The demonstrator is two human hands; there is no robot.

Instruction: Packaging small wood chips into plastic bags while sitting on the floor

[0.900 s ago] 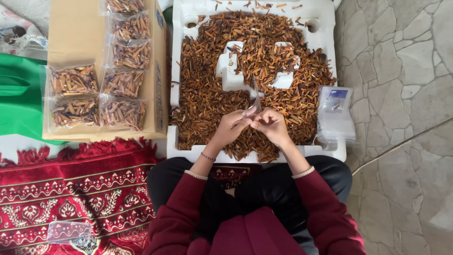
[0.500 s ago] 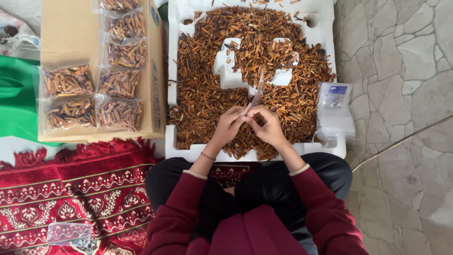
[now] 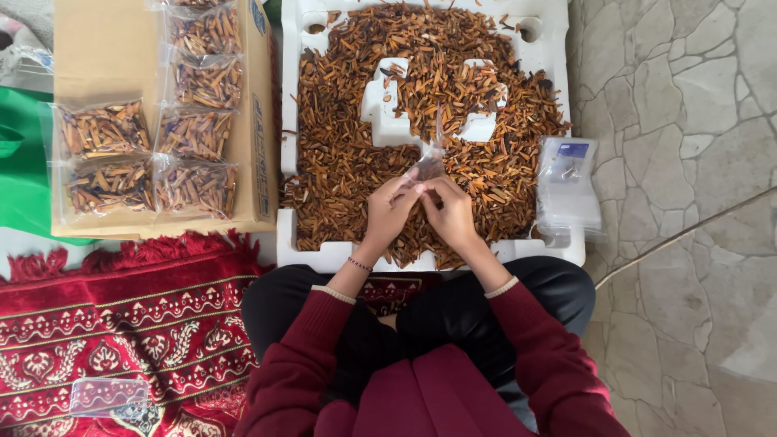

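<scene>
Clear plastic pouch (image 3: 430,164), small and see-through, sits pinched between both hands above the near part of a white foam tray (image 3: 558,32) heaped with dried brown sticks (image 3: 340,154). The left hand (image 3: 388,212) and the right hand (image 3: 450,210) are pressed close together, fingertips closed on the pouch's lower edge, its mouth pointing away from the person. Compared with the earlier views, the hands have stayed over the same spot of the heap, and the pouch now stands a little more upright and open between them (whether any sticks are inside it is hard to tell). That suggests the pouch is being readied rather than finished.

To the left, a cardboard box (image 3: 105,48) carries several filled pouches (image 3: 150,154) laid flat. A stack of empty pouches (image 3: 568,182) rests on the tray's right rim. A red patterned rug (image 3: 121,324) lies beneath the person's left side, on a stone floor (image 3: 688,162).
</scene>
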